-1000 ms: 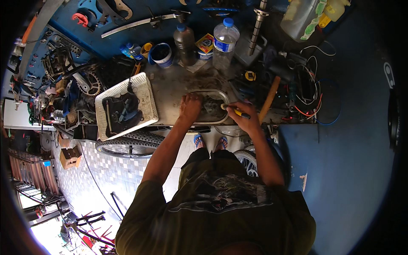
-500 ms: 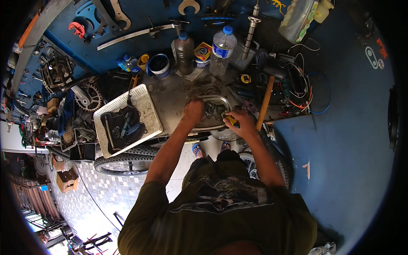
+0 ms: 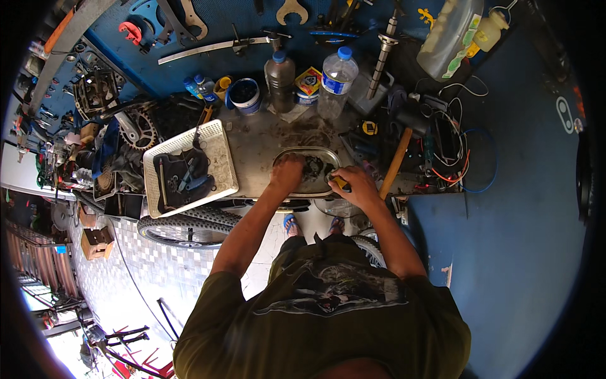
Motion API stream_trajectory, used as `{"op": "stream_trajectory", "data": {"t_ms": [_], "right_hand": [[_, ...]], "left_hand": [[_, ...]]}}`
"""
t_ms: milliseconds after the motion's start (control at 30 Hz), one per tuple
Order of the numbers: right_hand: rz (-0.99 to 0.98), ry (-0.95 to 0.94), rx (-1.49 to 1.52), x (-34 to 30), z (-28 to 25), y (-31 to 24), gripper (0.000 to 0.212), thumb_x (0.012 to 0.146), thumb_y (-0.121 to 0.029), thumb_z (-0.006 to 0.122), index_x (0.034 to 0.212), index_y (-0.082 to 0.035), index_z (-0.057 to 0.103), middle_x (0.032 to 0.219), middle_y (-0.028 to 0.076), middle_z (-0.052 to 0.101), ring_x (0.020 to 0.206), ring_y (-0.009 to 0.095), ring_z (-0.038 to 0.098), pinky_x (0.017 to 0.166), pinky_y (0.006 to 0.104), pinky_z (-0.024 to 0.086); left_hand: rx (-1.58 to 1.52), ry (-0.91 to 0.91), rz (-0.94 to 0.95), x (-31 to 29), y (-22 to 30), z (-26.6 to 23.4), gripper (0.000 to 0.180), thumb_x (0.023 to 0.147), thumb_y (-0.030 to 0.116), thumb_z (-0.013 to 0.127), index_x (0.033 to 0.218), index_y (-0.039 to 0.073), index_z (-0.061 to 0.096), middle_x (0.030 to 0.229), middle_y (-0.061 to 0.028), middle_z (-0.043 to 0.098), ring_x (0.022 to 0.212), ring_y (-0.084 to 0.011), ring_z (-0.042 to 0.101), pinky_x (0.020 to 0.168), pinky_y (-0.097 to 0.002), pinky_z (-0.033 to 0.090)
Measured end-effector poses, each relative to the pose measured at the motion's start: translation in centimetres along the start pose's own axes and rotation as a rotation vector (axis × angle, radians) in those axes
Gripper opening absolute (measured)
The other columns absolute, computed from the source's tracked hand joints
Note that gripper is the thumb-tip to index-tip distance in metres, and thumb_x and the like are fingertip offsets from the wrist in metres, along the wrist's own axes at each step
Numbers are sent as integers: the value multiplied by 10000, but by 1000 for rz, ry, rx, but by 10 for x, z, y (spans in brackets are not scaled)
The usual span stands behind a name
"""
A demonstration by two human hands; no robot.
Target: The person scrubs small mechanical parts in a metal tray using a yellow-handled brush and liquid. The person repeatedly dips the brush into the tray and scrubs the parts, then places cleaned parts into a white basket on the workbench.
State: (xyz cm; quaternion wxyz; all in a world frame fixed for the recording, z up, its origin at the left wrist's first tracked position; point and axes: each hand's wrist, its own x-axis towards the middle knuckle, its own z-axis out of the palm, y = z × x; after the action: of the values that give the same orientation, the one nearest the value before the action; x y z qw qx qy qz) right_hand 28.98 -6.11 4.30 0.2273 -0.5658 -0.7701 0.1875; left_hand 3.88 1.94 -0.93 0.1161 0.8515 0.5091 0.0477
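Observation:
An oval metal tray [image 3: 327, 150] lies near the front edge of the workbench, with dark, dirty pieces [image 3: 314, 168] in it that are too unclear to name. My left hand [image 3: 288, 172] is closed over the tray's left rim, its fingertips partly hidden. At the tray's right side, my right hand [image 3: 357, 184] pinches a small yellow and black object [image 3: 341, 184]. The fingers cover much of that object, so its kind does not show. It sits at or just over the tray's right rim.
A white perforated basket [image 3: 231, 165] holding dark cloth and tools stands left of the tray. Behind are a dark-filled bottle [image 3: 279, 79], a clear bottle [image 3: 339, 82] and an open tub [image 3: 245, 98]. A wooden handle [image 3: 396, 164] and cables [image 3: 456, 142] lie to the right.
The whole view has shifted slightly as my head moved. Both hands stay at the tray; the right one still grips the yellow and black object, turned a little.

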Motion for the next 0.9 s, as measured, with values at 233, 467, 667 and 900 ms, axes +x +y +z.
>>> {"op": "stream_trajectory", "data": {"t_ms": [233, 467, 667, 900], "right_hand": [[-30, -67, 73, 4, -2, 14, 274, 950, -361, 805, 1075, -122, 760, 951, 88, 748, 964, 325, 711, 858, 471, 576], [-39, -142, 65, 9, 0, 28, 312, 948, -399, 801, 1125, -145, 758, 1006, 71, 755, 1037, 320, 704, 1031, 651, 471], [-74, -220, -38, 15, -17, 12, 357, 943, -461, 774, 1086, -133, 762, 986, 61, 767, 1030, 297, 714, 923, 533, 554], [255, -54, 545, 33, 29, 55, 313, 1011, -400, 703, 1037, -95, 766, 844, 58, 775, 713, 234, 734, 665, 400, 569]], "left_hand": [[1, 53, 14, -3, -4, -1, 377, 921, 51, 644, 1297, 68, 658, 1176, -224, 732, 1169, -426, 691, 991, -519, 581], [1, 35, -90, 1, -2, 0, 300, 911, 97, 680, 1207, 47, 689, 1155, -243, 740, 1095, -463, 708, 955, -555, 582], [-221, 112, -203, 2, -13, -1, 171, 908, 161, 726, 1017, 31, 737, 1089, -248, 734, 1058, -444, 720, 911, -529, 583], [-623, 98, -237, -8, -8, -26, 230, 896, 192, 723, 1062, 39, 770, 936, -255, 744, 898, -424, 745, 795, -478, 579]]}}
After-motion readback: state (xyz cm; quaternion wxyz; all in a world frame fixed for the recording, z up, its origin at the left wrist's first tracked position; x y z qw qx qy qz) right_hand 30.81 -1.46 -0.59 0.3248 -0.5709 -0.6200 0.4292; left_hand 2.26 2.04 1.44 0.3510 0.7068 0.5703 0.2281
